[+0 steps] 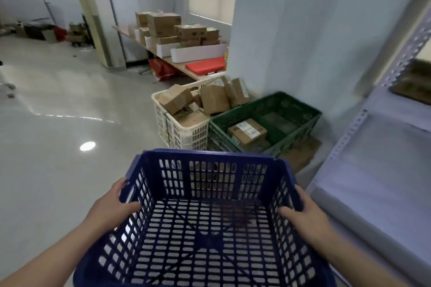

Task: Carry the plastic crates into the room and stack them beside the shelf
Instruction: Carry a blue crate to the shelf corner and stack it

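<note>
I carry an empty blue plastic crate [207,223] with slotted walls in front of me, above the floor. My left hand [114,205] grips its left rim, thumb inside the wall. My right hand [303,212] grips the right rim the same way. Ahead on the floor stand a white crate [184,133] full of cardboard boxes and a green crate [275,121] holding a cardboard box. A grey metal shelf [373,170] rises at the right, close to the blue crate.
A white pillar [291,30] stands behind the green crate. A long table [186,67] with cardboard boxes, white trays and a red pad runs along the back wall. A flat cardboard sheet [303,154] lies beside the green crate. Glossy grey floor [58,123] spreads to the left.
</note>
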### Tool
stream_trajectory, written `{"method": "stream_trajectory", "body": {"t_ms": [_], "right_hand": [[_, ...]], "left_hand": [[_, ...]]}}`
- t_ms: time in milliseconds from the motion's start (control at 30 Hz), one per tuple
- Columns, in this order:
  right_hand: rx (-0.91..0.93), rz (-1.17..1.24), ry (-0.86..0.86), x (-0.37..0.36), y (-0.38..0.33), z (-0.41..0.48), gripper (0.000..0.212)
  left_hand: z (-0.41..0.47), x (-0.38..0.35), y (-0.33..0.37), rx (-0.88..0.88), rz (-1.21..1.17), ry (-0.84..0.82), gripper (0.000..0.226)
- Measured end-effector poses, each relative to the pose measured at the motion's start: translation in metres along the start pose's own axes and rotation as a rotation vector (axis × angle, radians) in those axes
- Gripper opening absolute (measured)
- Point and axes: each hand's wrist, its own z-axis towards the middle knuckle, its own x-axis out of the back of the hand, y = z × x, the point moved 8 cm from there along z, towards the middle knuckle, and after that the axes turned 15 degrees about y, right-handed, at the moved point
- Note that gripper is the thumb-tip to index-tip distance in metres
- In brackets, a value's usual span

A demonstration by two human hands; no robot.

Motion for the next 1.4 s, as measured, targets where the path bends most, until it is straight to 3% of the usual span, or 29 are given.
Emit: {"method": "stream_trajectory", "body": {"t_ms": [267, 733, 1100, 1400], "right_hand": [[-0.131, 0.057, 0.182, 0.045, 0.039, -0.032, 0.087], [-0.342, -0.002, 0.514, 0.145, 0.162, -0.129, 0.079], [-0.551, 0.037, 0.735, 0.246, 0.277, -0.227, 0.071], [-0.711, 0.139, 0.886, 0.368, 0.403, -0.318, 0.073]], "left_hand": [[0.014, -0.039, 0.054, -0.187, 0.095, -0.117, 0.097], [-0.044, -0.152, 0.145, -0.412, 0.073, -0.455, 0.105], [-0.181, -0.219, 0.232, -0.603, 0.114, -0.619, 0.087], [-0.372, -0.279, 0.331, -0.841, 0.131, -0.717, 0.085]]}}
